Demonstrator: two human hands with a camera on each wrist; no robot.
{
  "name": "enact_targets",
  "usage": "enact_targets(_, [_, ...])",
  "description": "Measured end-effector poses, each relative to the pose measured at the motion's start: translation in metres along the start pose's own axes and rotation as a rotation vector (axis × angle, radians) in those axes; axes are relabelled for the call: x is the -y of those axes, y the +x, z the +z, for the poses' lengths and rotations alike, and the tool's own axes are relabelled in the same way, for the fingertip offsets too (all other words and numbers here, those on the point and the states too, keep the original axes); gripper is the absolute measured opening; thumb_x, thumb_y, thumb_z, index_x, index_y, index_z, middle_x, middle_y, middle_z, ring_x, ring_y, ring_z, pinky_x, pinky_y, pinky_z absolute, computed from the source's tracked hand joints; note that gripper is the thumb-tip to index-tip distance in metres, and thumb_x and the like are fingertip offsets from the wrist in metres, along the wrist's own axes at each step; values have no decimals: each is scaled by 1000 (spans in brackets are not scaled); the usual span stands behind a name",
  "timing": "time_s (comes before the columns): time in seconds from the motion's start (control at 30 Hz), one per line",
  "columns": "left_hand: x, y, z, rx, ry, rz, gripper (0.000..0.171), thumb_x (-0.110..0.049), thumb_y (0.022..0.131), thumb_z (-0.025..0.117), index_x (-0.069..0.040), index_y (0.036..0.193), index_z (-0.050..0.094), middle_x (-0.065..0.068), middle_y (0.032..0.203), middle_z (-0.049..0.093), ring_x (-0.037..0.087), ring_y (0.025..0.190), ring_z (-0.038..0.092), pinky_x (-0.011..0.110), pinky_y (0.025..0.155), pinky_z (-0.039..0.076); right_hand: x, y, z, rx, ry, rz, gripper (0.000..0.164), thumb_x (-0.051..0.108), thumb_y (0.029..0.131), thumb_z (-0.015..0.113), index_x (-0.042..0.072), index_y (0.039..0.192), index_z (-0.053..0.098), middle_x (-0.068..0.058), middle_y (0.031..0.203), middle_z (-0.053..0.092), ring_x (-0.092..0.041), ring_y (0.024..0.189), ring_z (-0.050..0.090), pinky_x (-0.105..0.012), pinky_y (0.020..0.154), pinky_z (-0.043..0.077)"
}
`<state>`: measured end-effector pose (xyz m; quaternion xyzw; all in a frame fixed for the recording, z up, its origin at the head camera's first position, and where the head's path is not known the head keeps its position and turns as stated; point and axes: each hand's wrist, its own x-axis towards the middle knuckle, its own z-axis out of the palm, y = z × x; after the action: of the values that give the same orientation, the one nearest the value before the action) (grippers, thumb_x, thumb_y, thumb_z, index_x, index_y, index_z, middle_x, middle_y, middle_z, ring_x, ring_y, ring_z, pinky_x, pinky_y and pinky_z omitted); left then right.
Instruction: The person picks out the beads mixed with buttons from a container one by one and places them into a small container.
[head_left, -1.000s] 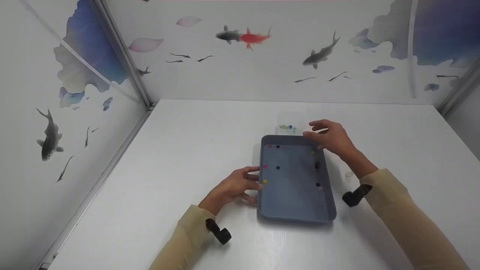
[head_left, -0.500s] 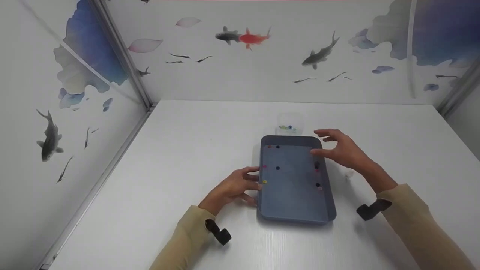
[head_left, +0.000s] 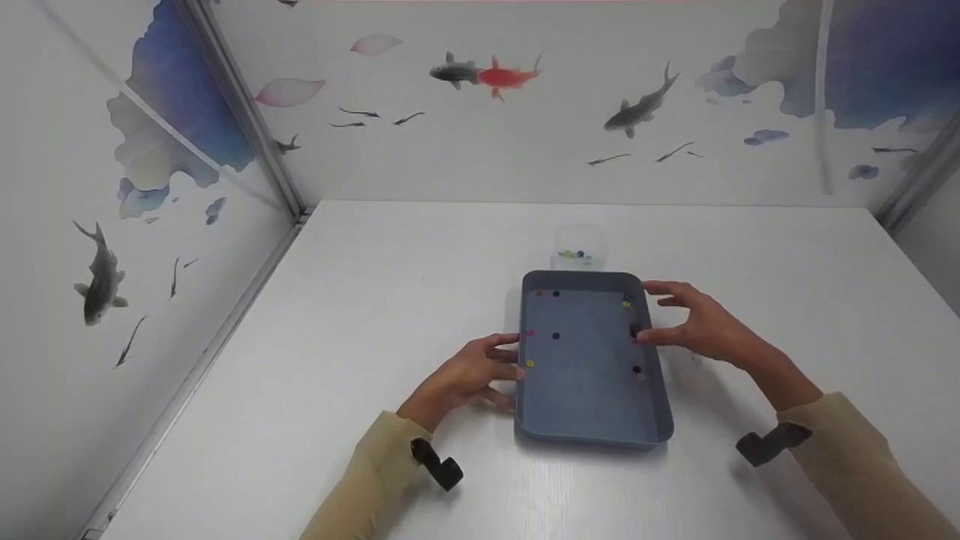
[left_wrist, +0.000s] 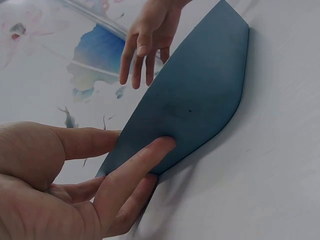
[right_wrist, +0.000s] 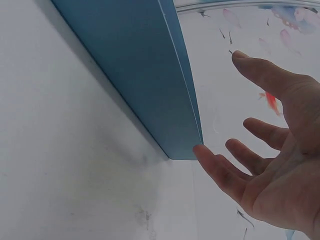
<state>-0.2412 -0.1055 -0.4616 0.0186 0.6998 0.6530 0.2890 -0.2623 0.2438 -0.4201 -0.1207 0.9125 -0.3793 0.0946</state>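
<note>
A shallow blue-grey rectangular tray [head_left: 585, 397] sits on the table with small round coloured pieces, like beads, along both long sides. My left hand [head_left: 474, 369] grips its left wall; in the left wrist view the thumb goes over the rim while the fingers [left_wrist: 145, 160] press the outer face. At the far half of the right wall is my right hand [head_left: 701, 324], fingers spread and holding nothing visible. Its thumb overlaps the rim in the head view. A yellow piece [head_left: 627, 304] and a dark piece [head_left: 637, 370] lie near that right wall.
Beyond the tray's far end stands a clear box [head_left: 580, 238] with several small coloured pieces in it. A tiny clear object lies on the white table [head_left: 375, 300] to the tray's right. Printed panels close off the back and left.
My right hand has drawn back from the tray's far right corner, toward me and to the right, uncovering the yellow piece. The left hand and the tray stay in place.
</note>
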Motion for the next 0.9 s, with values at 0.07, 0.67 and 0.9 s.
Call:
enact_targets(0.07, [0, 0, 0, -1, 1, 2, 72, 0, 87, 71, -11, 152, 41, 21, 147, 51, 32, 124, 60, 44, 74, 65, -2, -3, 0, 20, 3, 3, 93, 43, 82, 82, 12, 155, 34, -18, 160, 33, -46, 144, 35, -66, 103, 48])
enact_targets(0.67, [-2, 0, 0, -11, 8, -3, 73, 1, 87, 71, -12, 153, 41, 20, 147, 52, 30, 123, 61, 40, 70, 65, -33, -18, 7, 148, 347, 10, 97, 21, 86, 79, 17, 161, 18, -23, 164, 20, -53, 145, 31, -45, 89, 62])
enact_targets(0.9, [0, 1, 0, -17, 17, -6, 72, 0, 87, 72, -14, 152, 43, 19, 146, 53, 31, 122, 61, 41, 72, 65, -41, -22, 15, 182, 432, 34, 100, 16, 86, 78, 16, 162, 12, -24, 164, 19, -54, 145, 29, -45, 91, 62])
